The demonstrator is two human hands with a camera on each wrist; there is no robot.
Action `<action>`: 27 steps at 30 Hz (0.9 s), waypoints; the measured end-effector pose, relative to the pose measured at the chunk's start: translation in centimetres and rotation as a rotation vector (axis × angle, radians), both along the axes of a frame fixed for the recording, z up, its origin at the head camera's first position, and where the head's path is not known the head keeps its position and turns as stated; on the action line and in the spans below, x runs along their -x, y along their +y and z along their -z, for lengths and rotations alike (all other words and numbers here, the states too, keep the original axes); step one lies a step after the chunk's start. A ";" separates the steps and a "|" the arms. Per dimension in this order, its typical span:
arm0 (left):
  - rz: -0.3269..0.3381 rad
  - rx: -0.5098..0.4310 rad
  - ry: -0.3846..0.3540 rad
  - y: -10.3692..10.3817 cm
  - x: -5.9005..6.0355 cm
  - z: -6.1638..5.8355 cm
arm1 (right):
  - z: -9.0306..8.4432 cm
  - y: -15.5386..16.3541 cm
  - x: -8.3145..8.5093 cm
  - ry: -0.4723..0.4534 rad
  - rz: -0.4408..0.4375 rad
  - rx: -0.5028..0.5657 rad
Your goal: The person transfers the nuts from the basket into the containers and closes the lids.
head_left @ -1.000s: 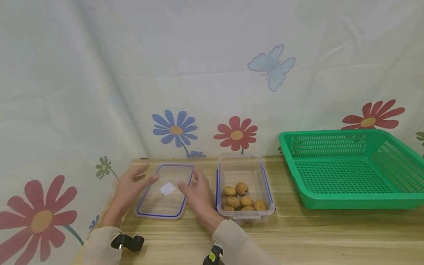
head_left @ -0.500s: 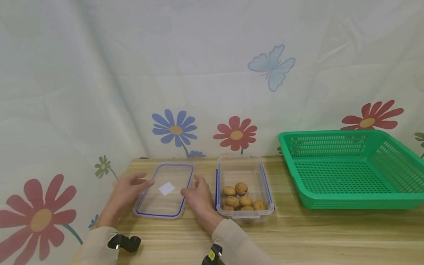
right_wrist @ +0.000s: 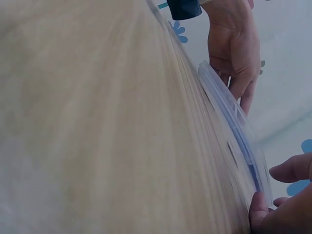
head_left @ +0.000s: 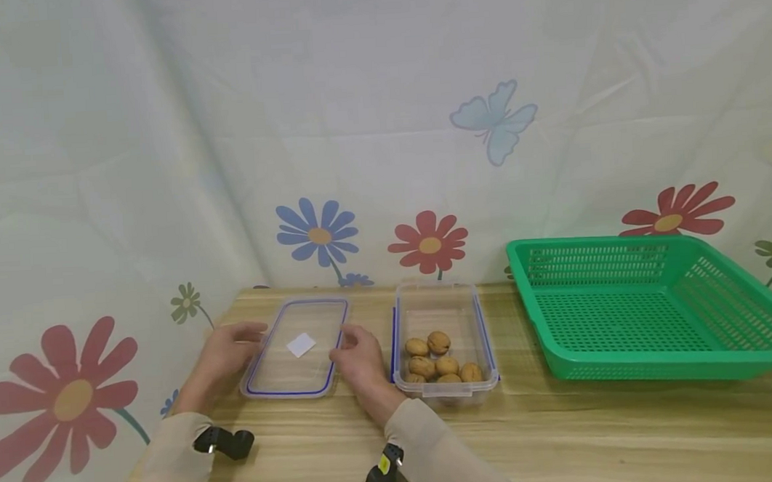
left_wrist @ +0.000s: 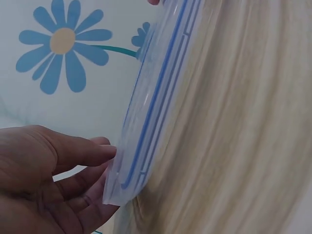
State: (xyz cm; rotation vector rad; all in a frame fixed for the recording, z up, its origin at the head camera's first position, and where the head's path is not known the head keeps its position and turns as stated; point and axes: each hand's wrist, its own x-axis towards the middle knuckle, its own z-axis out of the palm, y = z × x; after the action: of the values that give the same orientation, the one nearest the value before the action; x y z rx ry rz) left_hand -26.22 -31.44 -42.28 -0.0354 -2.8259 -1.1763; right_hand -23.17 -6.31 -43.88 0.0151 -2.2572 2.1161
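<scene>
A clear plastic lid (head_left: 311,314) with a blue seal and a white sticker (head_left: 301,345) is between both hands at the left of the table. My left hand (head_left: 228,355) pinches its left edge, the thumb on one side and the other fingers round the far side in the left wrist view. At the right edge, my right hand (head_left: 362,359) holds the lid between thumb and fingers; part of this grip is out of the right wrist view. Beside the right hand stands a clear food container (head_left: 438,307) with several walnuts (head_left: 439,342) at its near end.
A green perforated basket (head_left: 622,367) stands at the right of the wooden table (head_left: 566,435). Behind and to the left hangs a flowered curtain (head_left: 367,125). Each wrist carries a black camera (head_left: 381,474).
My left hand has lowered onto the lid's left edge, and the right hand's fingers have closed at the right edge. The lid has shifted slightly left. Container and basket stay put.
</scene>
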 end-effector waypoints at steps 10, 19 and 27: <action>-0.016 0.020 -0.048 -0.5 -0.5 -1.4 | -0.6 0.2 -0.5 -0.016 -0.013 0.030; -0.008 -0.039 -0.041 -0.2 -0.6 -2.8 | -1.9 0.6 -0.5 -0.019 -0.011 0.058; 0.029 -0.079 -0.004 0.5 -1.5 -4.6 | -3.7 2.0 -0.9 0.023 -0.035 0.078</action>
State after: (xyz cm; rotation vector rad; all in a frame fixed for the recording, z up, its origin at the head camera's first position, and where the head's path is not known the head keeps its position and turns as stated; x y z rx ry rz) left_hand -24.68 -30.89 -37.67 -0.0687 -2.7884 -1.2949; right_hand -22.25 -4.34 -40.20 0.0761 -2.1762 2.2073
